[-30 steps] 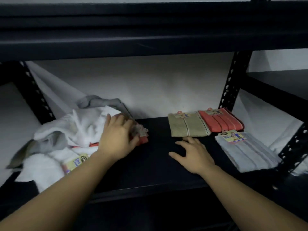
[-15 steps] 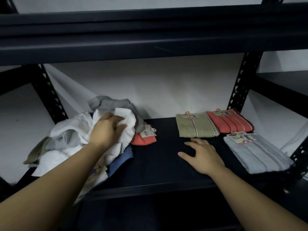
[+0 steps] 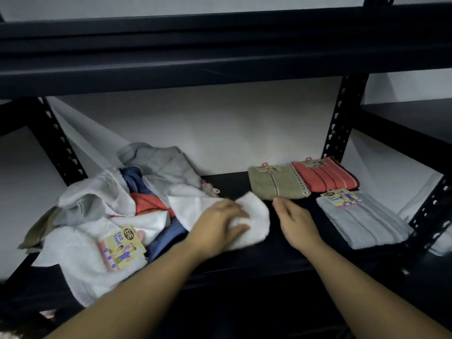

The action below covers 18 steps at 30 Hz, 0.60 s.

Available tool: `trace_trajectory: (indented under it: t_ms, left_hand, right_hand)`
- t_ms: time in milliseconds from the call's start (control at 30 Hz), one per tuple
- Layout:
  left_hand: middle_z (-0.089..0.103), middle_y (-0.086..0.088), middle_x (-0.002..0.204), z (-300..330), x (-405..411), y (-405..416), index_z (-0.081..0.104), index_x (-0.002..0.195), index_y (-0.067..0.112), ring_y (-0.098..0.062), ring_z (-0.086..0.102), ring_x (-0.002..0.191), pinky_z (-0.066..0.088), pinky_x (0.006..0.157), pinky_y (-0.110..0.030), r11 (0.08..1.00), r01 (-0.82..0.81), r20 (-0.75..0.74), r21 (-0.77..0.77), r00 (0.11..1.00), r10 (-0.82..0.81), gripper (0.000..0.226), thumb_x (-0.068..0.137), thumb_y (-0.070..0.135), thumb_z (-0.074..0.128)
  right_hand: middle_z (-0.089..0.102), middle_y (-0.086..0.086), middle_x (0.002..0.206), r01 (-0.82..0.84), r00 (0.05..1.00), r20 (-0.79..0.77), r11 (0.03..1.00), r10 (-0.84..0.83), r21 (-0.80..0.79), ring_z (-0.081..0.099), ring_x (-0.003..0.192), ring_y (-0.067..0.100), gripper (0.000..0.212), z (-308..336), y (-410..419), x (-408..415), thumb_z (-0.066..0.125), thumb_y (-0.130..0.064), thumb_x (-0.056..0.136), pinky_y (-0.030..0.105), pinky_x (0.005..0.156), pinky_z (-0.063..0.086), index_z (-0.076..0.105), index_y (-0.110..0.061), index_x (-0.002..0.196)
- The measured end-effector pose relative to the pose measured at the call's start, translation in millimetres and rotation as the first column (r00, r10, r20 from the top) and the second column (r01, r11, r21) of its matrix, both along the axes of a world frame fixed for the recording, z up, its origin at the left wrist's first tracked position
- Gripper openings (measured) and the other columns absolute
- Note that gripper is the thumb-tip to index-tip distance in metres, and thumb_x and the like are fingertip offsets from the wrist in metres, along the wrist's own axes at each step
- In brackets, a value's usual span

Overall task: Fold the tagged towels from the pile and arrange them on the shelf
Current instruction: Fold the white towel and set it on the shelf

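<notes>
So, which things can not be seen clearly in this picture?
- Left hand fingers, head view: blurred, partly wrapped in the white towel.
- Pile contents: lower towels covered by upper ones.
- Tags on olive towel and coral towel: print too small.
- Forearms: cut off by the bottom edge.

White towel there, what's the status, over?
Left hand grips white towel, dragging it off the pile. Right hand open, holding nothing. Three folded towels at right; nothing blocking.

Head view — close, down onto shelf [image 3: 244, 255]
</notes>
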<state>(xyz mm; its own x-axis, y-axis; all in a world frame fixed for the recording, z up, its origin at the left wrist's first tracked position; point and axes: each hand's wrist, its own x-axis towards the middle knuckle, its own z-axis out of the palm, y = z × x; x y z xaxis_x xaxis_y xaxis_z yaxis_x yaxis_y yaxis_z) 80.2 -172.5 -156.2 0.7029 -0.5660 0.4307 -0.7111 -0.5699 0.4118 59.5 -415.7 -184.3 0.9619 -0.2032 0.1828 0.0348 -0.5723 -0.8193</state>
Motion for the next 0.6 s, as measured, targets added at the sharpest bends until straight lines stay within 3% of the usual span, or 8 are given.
trace_trajectory:
  t_ms: [100, 167, 233, 267, 333, 400, 500, 600]
  left_hand:
    - [0.069, 0.012, 0.13, -27, -12, -14, 0.076, 0.109, 0.029, 0.002, 0.055, 0.12, 0.044, 0.108, -0.039, 0.996, -0.067, -0.129, -0.059, 0.99, 0.059, 0.021, 0.095, 0.043, 0.068]
    - [0.071, 0.017, 0.119, -26, -14, -17, 0.071, 0.11, 0.03, 0.004, 0.058, 0.111, 0.047, 0.102, -0.037, 0.982, -0.133, -0.201, -0.136, 0.974, 0.104, 0.019, 0.096, 0.043, 0.067]
    - [0.066, 0.02, 0.12, -21, -9, -19, 0.059, 0.121, 0.032, 0.005, 0.057, 0.113, 0.047, 0.101, -0.035, 0.977, -0.17, -0.23, -0.132, 0.964, 0.137, 0.036, 0.09, 0.046, 0.071]
    - [0.059, 0.019, 0.133, -18, -5, -19, 0.052, 0.132, 0.033, 0.004, 0.051, 0.124, 0.042, 0.109, -0.037, 0.979, -0.197, -0.215, -0.058, 0.96, 0.181, 0.055, 0.085, 0.054, 0.071]
    - [0.045, 0.009, 0.153, -15, 6, -18, 0.042, 0.147, 0.029, -0.013, 0.037, 0.144, 0.029, 0.12, -0.051, 0.944, -0.27, -0.166, 0.19, 0.939, 0.302, 0.09, 0.072, 0.077, 0.058]
    - [0.051, 0.0, 0.149, -11, 12, -19, 0.05, 0.142, 0.025, -0.024, 0.041, 0.141, 0.03, 0.119, -0.051, 0.919, -0.259, -0.242, 0.297, 0.911, 0.335, 0.1, 0.062, 0.085, 0.048]
    - [0.066, -0.001, 0.124, -13, 13, -19, 0.059, 0.129, 0.022, -0.023, 0.061, 0.117, 0.05, 0.101, -0.038, 0.954, -0.239, -0.342, 0.181, 0.894, 0.289, 0.076, 0.07, 0.069, 0.07]
    - [0.069, 0.007, 0.112, -12, 5, -19, 0.058, 0.124, 0.023, -0.014, 0.065, 0.103, 0.051, 0.089, -0.026, 0.966, -0.254, -0.347, 0.05, 0.902, 0.255, 0.054, 0.08, 0.046, 0.08]
  right_hand:
    - [0.069, -0.012, 0.111, -0.071, 0.996, -0.063, 0.983, 0.062, -0.167, 0.059, 0.108, 0.006, 0.055, -3, -1, 0, 0.043, -0.077, 0.088, 0.035, 0.095, 0.05, 0.072, -0.041, 0.118]
    - [0.066, -0.017, 0.109, -0.112, 0.993, -0.056, 0.958, 0.1, -0.265, 0.054, 0.108, 0.006, 0.059, -5, -2, 2, 0.047, -0.08, 0.085, 0.036, 0.096, 0.048, 0.073, -0.036, 0.115]
    - [0.062, -0.02, 0.108, -0.142, 0.99, -0.043, 0.924, 0.135, -0.354, 0.049, 0.106, 0.007, 0.052, -5, -1, 2, 0.051, -0.077, 0.086, 0.036, 0.096, 0.044, 0.073, -0.034, 0.105]
    - [0.059, -0.02, 0.109, -0.156, 0.988, -0.044, 0.912, 0.15, -0.381, 0.047, 0.106, 0.007, 0.047, -4, 0, 2, 0.052, -0.075, 0.087, 0.036, 0.096, 0.043, 0.072, -0.034, 0.102]
    - [0.057, -0.02, 0.111, -0.173, 0.985, -0.058, 0.9, 0.163, -0.401, 0.045, 0.107, 0.007, 0.042, -5, 0, 2, 0.054, -0.071, 0.09, 0.034, 0.097, 0.04, 0.07, -0.034, 0.102]
    - [0.057, -0.02, 0.111, -0.171, 0.985, -0.063, 0.901, 0.159, -0.398, 0.045, 0.108, 0.007, 0.042, -5, 0, 3, 0.053, -0.069, 0.092, 0.033, 0.097, 0.038, 0.071, -0.034, 0.104]
    - [0.06, -0.019, 0.115, -0.158, 0.987, -0.07, 0.924, 0.142, -0.348, 0.046, 0.111, 0.008, 0.042, -1, 0, 2, 0.046, -0.063, 0.1, 0.034, 0.1, 0.038, 0.073, -0.033, 0.11]
    - [0.064, -0.019, 0.112, -0.153, 0.986, -0.1, 0.958, 0.132, -0.244, 0.049, 0.112, 0.01, 0.044, 0, 0, 2, 0.036, -0.057, 0.106, 0.037, 0.102, 0.04, 0.072, -0.032, 0.107]
